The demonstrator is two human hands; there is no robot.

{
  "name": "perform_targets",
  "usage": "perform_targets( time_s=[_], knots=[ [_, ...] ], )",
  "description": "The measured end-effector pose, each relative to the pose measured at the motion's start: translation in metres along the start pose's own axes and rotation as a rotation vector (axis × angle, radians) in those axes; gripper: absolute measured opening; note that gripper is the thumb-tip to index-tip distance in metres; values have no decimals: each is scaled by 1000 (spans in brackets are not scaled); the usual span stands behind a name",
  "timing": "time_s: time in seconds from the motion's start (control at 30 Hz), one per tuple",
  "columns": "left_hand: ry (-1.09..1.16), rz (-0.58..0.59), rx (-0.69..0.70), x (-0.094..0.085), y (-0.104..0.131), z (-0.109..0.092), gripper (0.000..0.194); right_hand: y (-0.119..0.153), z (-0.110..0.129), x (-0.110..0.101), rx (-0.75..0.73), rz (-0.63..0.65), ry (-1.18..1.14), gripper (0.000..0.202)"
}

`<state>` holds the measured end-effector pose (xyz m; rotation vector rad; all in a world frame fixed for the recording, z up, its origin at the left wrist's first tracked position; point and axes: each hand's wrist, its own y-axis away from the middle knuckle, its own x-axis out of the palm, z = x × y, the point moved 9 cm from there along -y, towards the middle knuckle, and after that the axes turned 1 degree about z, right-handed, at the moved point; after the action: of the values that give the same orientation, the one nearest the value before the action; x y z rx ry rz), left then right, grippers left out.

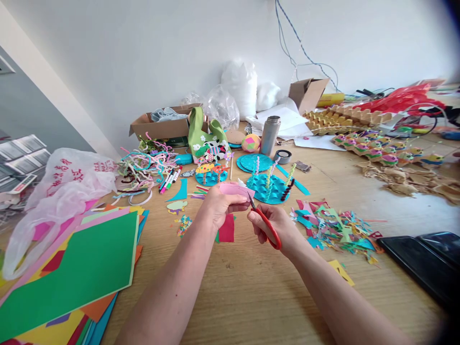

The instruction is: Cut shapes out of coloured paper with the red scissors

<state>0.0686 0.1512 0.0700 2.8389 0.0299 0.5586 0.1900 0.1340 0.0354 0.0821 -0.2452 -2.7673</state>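
Observation:
My left hand point(224, 203) pinches a piece of pink paper point(235, 190) above the middle of the table. Red-handled scissors point(268, 227) are in my right hand point(273, 223), their blades meeting the right edge of the pink paper. A red piece of paper point(226, 228) lies on the table beneath my hands. Just behind them stands a blue scalloped base point(269, 191) with fuzzy stems upright in it. To the right is a heap of coloured paper scraps point(338, 227).
Coloured sheets point(97, 258) cover the left side. Behind are pipe cleaners point(147, 165), markers point(169, 180), a green bag point(204, 139), a metal flask point(270, 135) and a tape roll point(282, 156). Egg trays point(388, 148) and a black phone point(417, 263) are on the right.

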Motion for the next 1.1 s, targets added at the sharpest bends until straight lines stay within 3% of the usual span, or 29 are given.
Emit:
perform_targets(
  time_s=[1.1],
  knots=[
    [3,37,-20,3,-2,6,41,3,3,-1,1,-6,10,36]
  ],
)
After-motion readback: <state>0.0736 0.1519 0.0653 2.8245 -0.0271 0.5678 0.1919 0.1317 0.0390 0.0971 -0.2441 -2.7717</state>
